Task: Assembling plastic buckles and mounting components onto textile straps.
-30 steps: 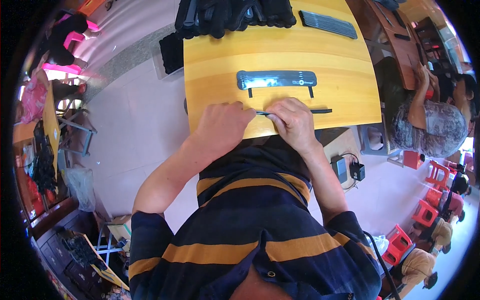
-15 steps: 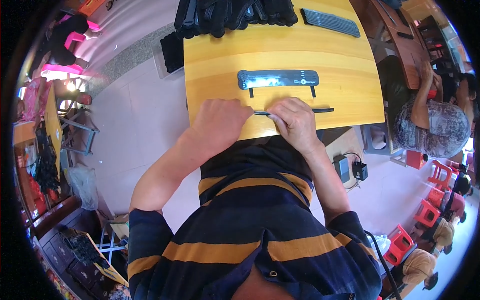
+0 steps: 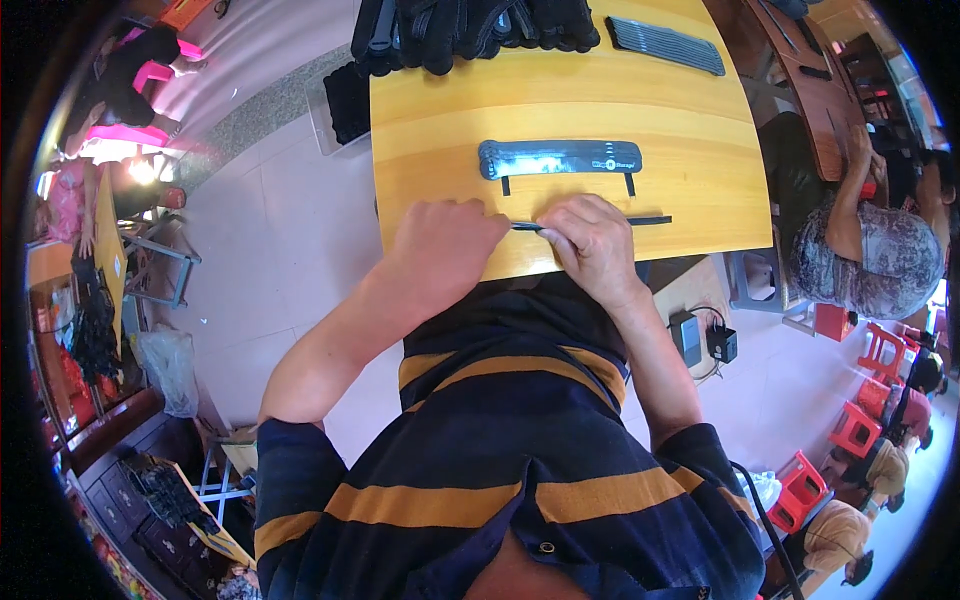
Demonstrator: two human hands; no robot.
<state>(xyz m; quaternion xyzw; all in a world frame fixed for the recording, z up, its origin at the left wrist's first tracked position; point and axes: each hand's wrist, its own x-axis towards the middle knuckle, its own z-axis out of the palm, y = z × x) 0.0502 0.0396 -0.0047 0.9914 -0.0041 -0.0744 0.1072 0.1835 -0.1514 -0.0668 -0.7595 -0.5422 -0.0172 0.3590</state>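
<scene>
Just above the frame's centre, a thin black strip [image 3: 590, 223] lies along the near edge of the yellow wooden table [image 3: 440, 130]. The left hand [image 3: 440, 245] is clenched over one end; the right hand [image 3: 592, 245] pinches its middle with the fingertips. Beyond it lies one wider black strap [image 3: 560, 158] bearing a small pale label at its right end. At the upper edge sit a pile of black gloves [image 3: 470, 25] and one ribbed black comb-like piece [image 3: 665, 45].
</scene>
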